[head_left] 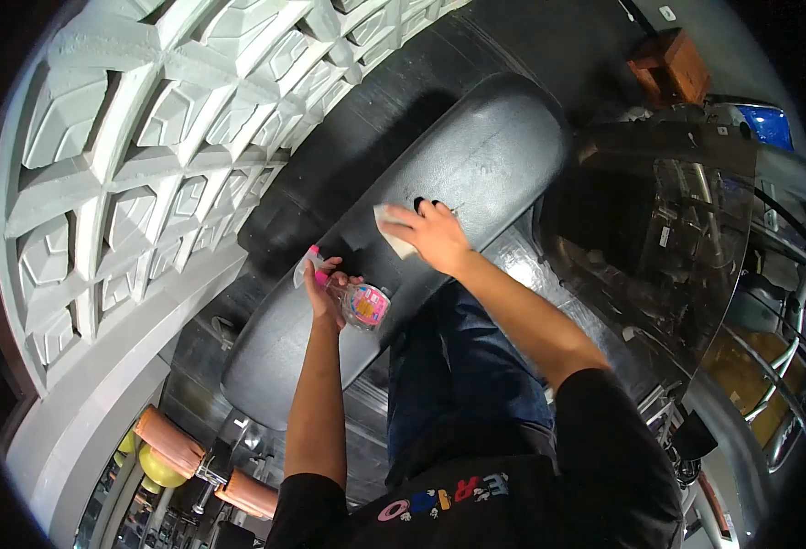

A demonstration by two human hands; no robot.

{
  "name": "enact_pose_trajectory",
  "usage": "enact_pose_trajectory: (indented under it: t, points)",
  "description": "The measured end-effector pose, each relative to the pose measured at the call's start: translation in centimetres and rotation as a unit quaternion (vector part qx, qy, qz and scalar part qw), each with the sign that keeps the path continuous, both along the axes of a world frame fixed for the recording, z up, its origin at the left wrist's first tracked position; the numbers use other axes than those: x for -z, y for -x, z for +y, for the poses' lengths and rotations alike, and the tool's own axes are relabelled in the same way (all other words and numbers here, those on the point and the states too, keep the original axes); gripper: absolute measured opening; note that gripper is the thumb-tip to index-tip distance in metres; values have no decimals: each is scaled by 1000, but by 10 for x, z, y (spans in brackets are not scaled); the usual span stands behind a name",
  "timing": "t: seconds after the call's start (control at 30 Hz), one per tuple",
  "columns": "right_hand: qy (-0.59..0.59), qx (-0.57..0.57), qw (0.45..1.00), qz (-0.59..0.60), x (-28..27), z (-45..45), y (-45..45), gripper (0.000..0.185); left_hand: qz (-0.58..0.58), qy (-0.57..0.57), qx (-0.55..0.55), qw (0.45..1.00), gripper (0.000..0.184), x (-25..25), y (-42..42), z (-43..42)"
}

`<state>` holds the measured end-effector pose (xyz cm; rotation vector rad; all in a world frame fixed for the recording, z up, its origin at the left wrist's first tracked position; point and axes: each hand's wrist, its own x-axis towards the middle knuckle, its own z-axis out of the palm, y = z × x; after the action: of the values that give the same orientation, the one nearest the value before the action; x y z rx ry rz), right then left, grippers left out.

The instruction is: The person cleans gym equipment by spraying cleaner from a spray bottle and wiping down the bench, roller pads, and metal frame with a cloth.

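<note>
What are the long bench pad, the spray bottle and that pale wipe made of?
Bench pad: probably vinyl or leather; smooth, dark, with a soft sheen where light catches it.
Spray bottle: likely clear, glossy plastic; its walls look see-through around the colourful label.
Pale wipe: perhaps cloth or sponge, matt, showing no shine; it's partly covered, so I can't tell which.
</note>
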<state>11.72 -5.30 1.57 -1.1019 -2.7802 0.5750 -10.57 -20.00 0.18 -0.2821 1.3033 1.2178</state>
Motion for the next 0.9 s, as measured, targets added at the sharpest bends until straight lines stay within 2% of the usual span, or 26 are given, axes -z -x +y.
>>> enact_pose_trajectory:
  t: [0.03, 0.07, 0.13, 0.2, 0.23, 0.3, 0.33, 0.37, 0.4, 0.43, 0.47, 0.53, 0.6, 0.67, 0.73, 0.8, 0.83, 0.9]
  points:
    - [-14, -103, 995, -3, -3, -1, -10, 58, 2, 5, 2, 1000, 68, 1, 1, -1]
    - [-13, -103, 995, -3, -4, 7, -24, 58, 2, 5, 2, 1000, 68, 2, 1, -1]
    - [-47, -88, 989, -107, -11, 45, -48, 58, 6, -4, 12, 1000, 67, 5, 2, -1]
    - [-66, 101, 990, -73, -5, 75, -55, 60, 4, 5, 5, 1000, 67, 5, 3, -1]
    - [-64, 99, 990, -75, -4, 84, -47, 60, 2, 11, 1, 1000, 66, 6, 2, -1]
    - [-81, 247, 966, -15, -1, 91, -12, 61, 4, 12, 5, 1000, 66, 5, 1, 0]
    - [-79, 271, 959, -21, -2, 85, 8, 58, 9, 12, 8, 1000, 66, 5, 2, 0]
    - [-66, 256, 964, -34, 3, 77, 28, 50, 10, 12, 8, 1000, 66, 5, 2, 0]
    - [-64, 182, 979, -60, 21, 63, 44, 44, 14, 14, 14, 1000, 67, 5, 3, 0]
    - [-30, 111, 992, -46, 8, 44, 60, 39, 17, 17, 21, 999, 67, 5, 3, 0]
    - [3, 39, 999, -19, 14, 25, 71, 38, 17, 18, 22, 999, 67, 4, 2, -1]
    - [60, -2, 998, 2, -6, -1, 74, 45, 10, 27, 14, 1000, 67, 3, 2, 0]
    - [53, -59, 997, -8, -15, -1, 49, 48, 3, 18, 13, 1000, 68, 5, 2, 0]
    - [-29, -99, 995, -6, -4, 18, 2, 52, -3, 9, 12, 1000, 68, 6, 3, -1]
    - [23, -1, 999, -41, 5, 62, -41, 56, 13, 18, 15, 1000, 68, 3, 2, -1]
    - [-88, 113, 986, -91, 5, 103, -71, 58, 9, 16, 7, 1000, 68, 1, 1, -1]
    - [-88, 112, 986, -91, 1, 115, -65, 58, 8, 10, 5, 1000, 68, 2, 1, 0]
    - [-119, 223, 966, -60, -3, 126, -49, 58, 5, 6, 3, 1000, 68, 3, 1, 0]
